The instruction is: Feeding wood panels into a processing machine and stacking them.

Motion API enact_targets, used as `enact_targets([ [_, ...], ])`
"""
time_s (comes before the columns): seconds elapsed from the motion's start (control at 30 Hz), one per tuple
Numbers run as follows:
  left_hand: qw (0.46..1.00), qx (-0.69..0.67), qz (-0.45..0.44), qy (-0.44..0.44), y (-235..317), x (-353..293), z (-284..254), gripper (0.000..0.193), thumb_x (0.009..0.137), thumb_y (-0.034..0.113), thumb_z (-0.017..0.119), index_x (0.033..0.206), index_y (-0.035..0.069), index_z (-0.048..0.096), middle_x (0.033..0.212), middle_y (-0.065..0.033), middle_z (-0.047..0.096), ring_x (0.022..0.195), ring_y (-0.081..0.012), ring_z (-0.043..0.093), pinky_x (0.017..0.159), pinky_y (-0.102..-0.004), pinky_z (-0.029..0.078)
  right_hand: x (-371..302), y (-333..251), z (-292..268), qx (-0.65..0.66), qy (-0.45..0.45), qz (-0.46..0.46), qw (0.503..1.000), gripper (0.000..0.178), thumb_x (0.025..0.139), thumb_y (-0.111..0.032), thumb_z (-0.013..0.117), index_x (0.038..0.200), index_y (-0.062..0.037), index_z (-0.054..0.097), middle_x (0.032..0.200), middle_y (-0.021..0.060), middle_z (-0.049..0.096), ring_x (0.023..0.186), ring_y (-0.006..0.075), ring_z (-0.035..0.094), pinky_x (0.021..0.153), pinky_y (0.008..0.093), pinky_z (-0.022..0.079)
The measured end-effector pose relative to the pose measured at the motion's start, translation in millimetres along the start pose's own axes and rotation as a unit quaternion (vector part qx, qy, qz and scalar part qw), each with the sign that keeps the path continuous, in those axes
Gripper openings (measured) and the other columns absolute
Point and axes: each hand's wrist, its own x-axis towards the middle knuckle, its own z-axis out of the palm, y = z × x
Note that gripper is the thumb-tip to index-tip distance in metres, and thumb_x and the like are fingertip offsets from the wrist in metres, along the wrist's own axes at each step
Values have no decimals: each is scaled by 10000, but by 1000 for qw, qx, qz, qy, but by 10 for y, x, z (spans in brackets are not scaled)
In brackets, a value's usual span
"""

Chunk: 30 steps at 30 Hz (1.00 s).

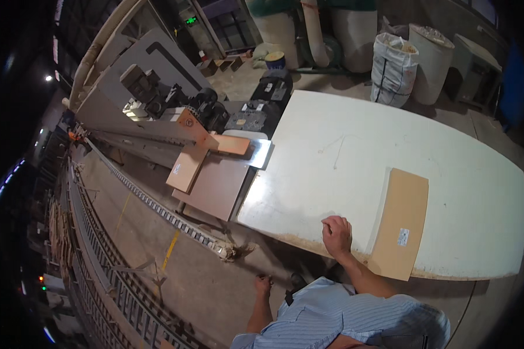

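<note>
My right hand (336, 234) is closed in a loose fist at the near edge of a large white table (343, 116). Nothing shows in its fingers. To its right lies a long tan board (399, 215) with a small white label, its near end reaching the table edge. My left hand (263, 285) hangs low, left of my body and away from the table. Its fingers are curled, with nothing seen in them.
A grey machine (140, 87) with dark motors stands left of the table. At its end lie a labelled tan panel (187, 168) and a brown panel (212, 189). A long roller rail (151, 200) runs along the left. White waste bags (395, 70) stand behind the table.
</note>
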Motion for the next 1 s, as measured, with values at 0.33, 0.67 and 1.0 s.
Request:
enact_targets([
  [0.33,910,119,130,374,-112,-23,-681,304,832,61,626,1104,-70,591,973,-224,645,870,-297,655,765,-411,523,146,-55,-51,10,-17,7,1000,109,819,-78,680,914,-130,690,984,18,659,962,243,598,878,382,436],
  [0.67,783,-8,371,498,2502,236,-1340,279,923,106,638,1159,-38,600,1095,-131,622,980,-240,600,897,-351,484,148,-64,3,1,-14,-5,1000,109,815,-77,671,911,-128,679,990,46,656,970,281,592,865,426,442],
  [1.0,843,203,429,252,3834,2328,-1317,573,856,397,746,1259,10,620,1229,-184,630,1182,-342,563,1017,-455,416,29,1,84,4,-10,56,998,125,791,-2,676,882,-87,687,957,84,675,928,297,618,853,420,456],
])
